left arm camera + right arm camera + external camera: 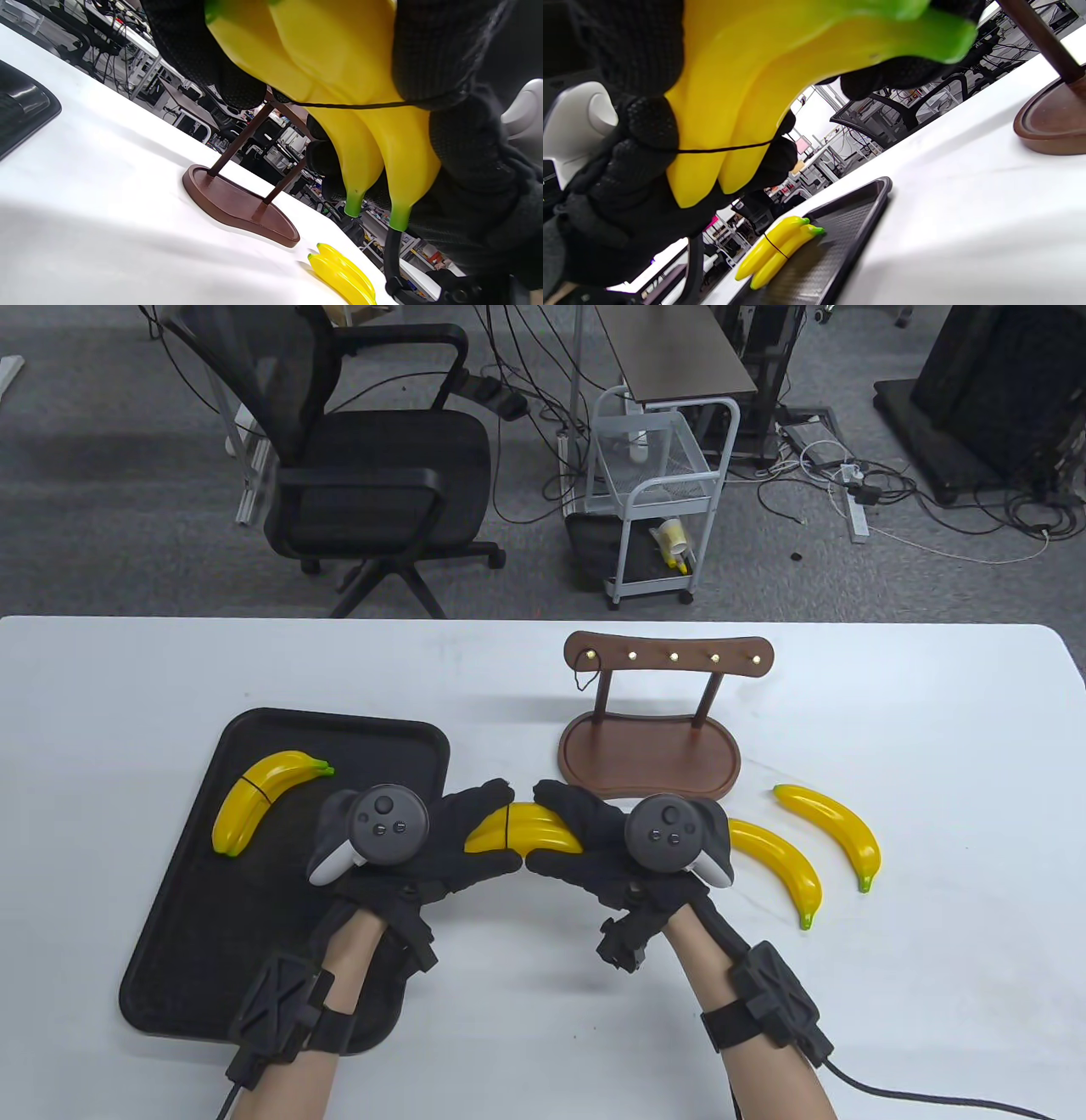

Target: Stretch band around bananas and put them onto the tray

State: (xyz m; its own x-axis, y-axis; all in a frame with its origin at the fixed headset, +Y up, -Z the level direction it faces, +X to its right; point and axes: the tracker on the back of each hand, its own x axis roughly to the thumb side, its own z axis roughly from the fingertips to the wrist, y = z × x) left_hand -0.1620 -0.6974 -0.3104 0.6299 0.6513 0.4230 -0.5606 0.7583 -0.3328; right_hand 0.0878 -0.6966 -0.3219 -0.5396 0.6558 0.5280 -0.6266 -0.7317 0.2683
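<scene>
Two bananas (526, 833) are held side by side above the white table (891, 984), just right of the black tray (195, 950), with a thin black band (352, 104) stretched across them. Left hand (424, 840) grips one end, right hand (611, 840) grips the other, fingers curled round the fruit. Another banded pair (259, 802) already lies on the tray. Two loose bananas (827, 848) sit on the table to the right, near the brown wooden stand (649, 746)
</scene>
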